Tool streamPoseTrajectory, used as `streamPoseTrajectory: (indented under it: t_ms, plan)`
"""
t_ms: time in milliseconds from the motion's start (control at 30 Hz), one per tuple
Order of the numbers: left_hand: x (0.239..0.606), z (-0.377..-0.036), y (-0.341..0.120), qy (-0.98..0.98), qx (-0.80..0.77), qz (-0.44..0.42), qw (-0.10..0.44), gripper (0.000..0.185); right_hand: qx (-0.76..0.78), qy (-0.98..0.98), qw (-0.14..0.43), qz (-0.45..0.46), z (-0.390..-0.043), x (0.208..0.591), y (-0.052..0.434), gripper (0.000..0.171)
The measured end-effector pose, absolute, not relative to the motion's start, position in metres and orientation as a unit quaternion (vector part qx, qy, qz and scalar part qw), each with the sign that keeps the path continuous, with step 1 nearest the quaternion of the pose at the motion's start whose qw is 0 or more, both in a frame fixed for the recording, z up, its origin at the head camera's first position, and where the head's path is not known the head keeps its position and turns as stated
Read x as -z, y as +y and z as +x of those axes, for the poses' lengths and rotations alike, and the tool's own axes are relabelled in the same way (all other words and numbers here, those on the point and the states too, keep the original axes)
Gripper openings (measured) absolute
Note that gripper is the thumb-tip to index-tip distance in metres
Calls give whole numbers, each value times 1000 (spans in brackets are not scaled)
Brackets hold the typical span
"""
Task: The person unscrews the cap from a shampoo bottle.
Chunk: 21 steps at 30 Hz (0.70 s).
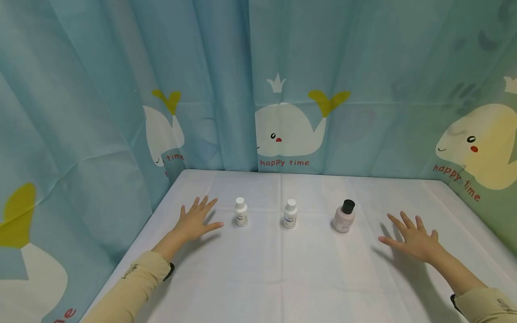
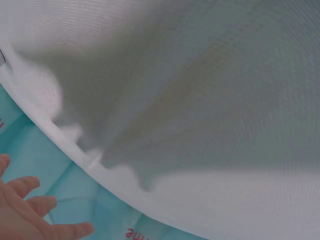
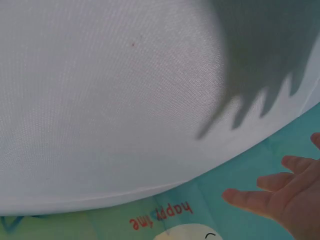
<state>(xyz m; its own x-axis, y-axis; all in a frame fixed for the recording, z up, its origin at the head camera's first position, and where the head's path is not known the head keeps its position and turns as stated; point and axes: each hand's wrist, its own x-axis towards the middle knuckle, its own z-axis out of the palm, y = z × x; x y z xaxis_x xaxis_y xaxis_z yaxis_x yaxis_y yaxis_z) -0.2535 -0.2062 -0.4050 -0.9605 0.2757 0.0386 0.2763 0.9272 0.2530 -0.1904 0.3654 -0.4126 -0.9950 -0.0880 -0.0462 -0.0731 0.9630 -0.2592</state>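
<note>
Note tan sleeves [image 1: 129, 287] nearest, then left hand [image 1: 194, 222] and right hand [image 1: 417, 242] with fingers splayed over white table [image 1: 278, 273], flanking left white bottle [image 1: 241, 214], middle white bottle [image 1: 290, 216] and pink bottle [image 1: 344, 220], upright in a row before whale-print curtain [image 1: 375, 94].

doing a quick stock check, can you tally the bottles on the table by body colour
White bottles: 2
Pink bottle: 1
Total: 3
</note>
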Motion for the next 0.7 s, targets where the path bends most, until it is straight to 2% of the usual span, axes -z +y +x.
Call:
streamPoseTrajectory:
  t_ms: [367, 700]
  plan:
    - [401, -252, -206, -978, 137, -158, -2, 77, 115, 992, 12, -46, -191, 411, 366, 82]
    - [399, -255, -204, -975, 120, -183, 40, 69, 91, 994, -5, -55, -195, 407, 363, 80]
